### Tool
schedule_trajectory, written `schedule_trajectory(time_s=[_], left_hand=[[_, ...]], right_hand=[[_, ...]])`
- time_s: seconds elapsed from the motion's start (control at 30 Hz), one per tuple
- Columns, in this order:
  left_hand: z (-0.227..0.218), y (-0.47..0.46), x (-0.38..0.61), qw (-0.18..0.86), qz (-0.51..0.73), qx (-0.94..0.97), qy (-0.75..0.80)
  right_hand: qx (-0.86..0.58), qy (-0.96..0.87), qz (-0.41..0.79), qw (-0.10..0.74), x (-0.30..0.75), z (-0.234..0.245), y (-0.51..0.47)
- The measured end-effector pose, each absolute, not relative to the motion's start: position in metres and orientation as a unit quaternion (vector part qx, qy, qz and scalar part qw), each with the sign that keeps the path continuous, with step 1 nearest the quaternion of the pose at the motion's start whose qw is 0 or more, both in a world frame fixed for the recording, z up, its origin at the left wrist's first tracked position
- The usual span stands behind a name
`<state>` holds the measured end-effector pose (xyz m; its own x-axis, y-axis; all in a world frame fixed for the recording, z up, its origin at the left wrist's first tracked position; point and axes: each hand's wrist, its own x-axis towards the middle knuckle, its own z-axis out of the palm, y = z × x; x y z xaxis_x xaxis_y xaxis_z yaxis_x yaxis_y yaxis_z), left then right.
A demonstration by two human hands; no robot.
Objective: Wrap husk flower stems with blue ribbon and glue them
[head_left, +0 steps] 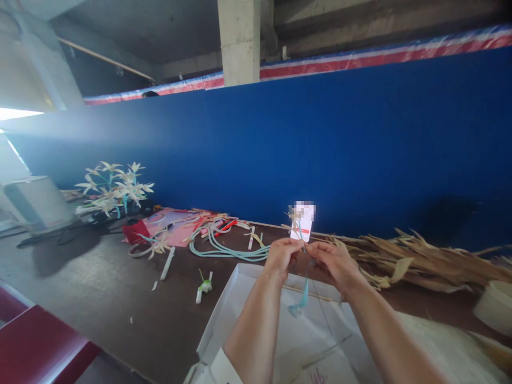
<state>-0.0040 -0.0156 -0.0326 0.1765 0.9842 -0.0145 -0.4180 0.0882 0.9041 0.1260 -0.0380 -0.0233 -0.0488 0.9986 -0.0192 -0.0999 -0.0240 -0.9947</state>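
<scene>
My left hand [281, 257] and my right hand [334, 262] meet above a white box lid or tray [232, 288], fingers closed in a pinch. Between their fingertips stands a thin light blue stem [301, 230]; its pale top is blurred against a lit phone [307, 224]. A strip of light blue tape [306, 293] hangs below the fingers, its crumpled end over the tray. The left fingertips press on the stem. Close beside them, the right fingertips pinch near where the tape hangs. Exactly where tape and stem join is hidden.
Pale made flowers [116, 186] stand at the left by a white appliance [38, 202]. Coiled light blue cords [224, 253] and pink sheets [176, 226] lie mid-table. Dried husks [424, 258] and a white tub [496, 304] are at right. A blue partition [360, 144] rises behind.
</scene>
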Motion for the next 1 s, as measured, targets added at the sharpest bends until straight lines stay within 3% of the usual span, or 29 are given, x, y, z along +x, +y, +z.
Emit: schedule_trajectory(time_s=[0.67,1.0], left_hand=[[-0.031,-0.015,-0.003,0.585,0.531,0.447,0.421],[-0.039,-0.010,-0.004,0.505,0.518,0.541,0.429]], right_hand=[[-0.460,-0.480,0.535,0.521,0.124,-0.036,-0.033],[-0.465,-0.480,0.507,0.544,0.125,-0.037,-0.030]])
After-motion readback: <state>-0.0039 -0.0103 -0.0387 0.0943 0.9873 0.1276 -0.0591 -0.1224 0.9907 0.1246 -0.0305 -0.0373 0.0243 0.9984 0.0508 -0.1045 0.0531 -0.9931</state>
